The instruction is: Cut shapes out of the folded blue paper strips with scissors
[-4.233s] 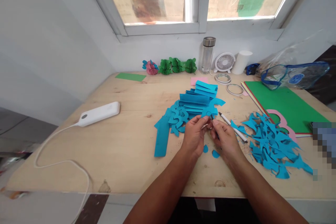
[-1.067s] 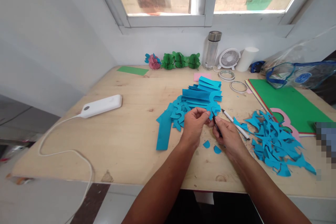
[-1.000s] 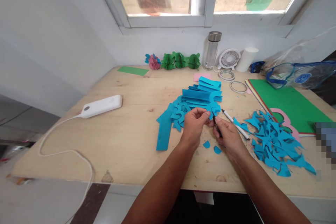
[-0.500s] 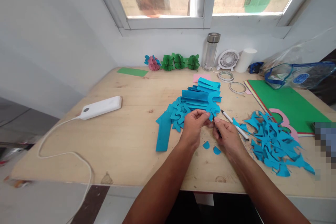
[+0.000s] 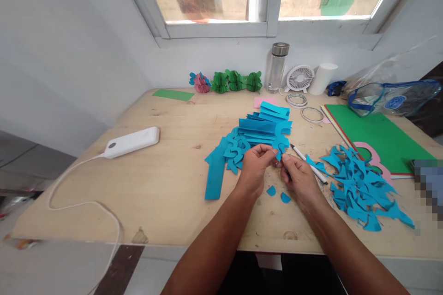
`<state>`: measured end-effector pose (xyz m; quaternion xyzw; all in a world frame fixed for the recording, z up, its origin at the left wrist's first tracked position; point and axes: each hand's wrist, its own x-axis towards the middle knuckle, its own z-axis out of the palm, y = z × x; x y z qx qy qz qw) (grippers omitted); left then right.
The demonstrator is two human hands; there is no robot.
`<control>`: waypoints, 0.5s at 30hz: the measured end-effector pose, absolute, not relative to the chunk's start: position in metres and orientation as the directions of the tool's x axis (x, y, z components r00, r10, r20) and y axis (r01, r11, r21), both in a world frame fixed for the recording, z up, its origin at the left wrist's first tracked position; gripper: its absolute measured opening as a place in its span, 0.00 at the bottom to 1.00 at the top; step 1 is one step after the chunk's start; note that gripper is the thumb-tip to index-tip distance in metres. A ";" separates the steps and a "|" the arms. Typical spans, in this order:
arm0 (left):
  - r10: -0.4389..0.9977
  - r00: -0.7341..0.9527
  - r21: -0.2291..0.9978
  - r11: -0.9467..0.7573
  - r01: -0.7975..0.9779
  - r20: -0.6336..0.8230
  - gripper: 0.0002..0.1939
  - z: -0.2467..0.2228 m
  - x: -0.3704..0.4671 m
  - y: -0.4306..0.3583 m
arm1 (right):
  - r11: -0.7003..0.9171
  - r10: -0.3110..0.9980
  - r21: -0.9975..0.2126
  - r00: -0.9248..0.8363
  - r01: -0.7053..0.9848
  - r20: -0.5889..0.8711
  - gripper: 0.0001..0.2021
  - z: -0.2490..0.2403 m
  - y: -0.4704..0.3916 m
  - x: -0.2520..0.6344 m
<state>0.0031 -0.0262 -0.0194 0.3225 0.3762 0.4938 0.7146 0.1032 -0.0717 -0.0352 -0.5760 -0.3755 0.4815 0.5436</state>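
Observation:
A small cut piece of blue paper (image 5: 279, 153) is pinched in the fingertips of my left hand (image 5: 254, 170). Against its lower right edge is my right hand (image 5: 300, 177), fingers closed; a thin dark bit shows at the fingertips, too small and hidden to name. Just beyond the hands lie folded blue paper strips (image 5: 256, 125). Curved blue cut-outs (image 5: 236, 150) are heaped left of my left hand, beside a flat blue strip (image 5: 214, 179). Two small blue scraps (image 5: 271, 191) rest on the table between my forearms.
A white pen (image 5: 309, 164) and a pile of blue offcuts (image 5: 363, 189) lie right of my hands. Green sheets (image 5: 387, 140) are behind the offcuts. Tape rolls (image 5: 312, 115), a glass bottle (image 5: 277, 71) and a small fan (image 5: 299, 78) stand farther back. A corded white power bank (image 5: 133, 142) lies left.
Both hands keep nearly the same pose around the blue paper, with the right fingertips slightly closer to it. The whole view has shifted a little.

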 end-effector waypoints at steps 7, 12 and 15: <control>0.956 0.204 0.821 0.286 -0.494 -0.211 0.13 -0.018 0.003 -0.025 | -0.109 0.965 -0.993 0.236 -0.043 -0.116 0.21 -0.036 -0.072 0.104; 0.953 0.224 0.824 0.291 -0.487 -0.204 0.12 -0.019 0.003 -0.025 | -0.105 0.965 -0.993 0.235 -0.056 -0.115 0.21 -0.036 -0.072 0.104; 0.947 0.248 0.820 0.305 -0.485 -0.205 0.13 -0.018 0.002 -0.026 | -0.094 0.966 -0.994 0.236 -0.060 -0.106 0.21 -0.037 -0.072 0.104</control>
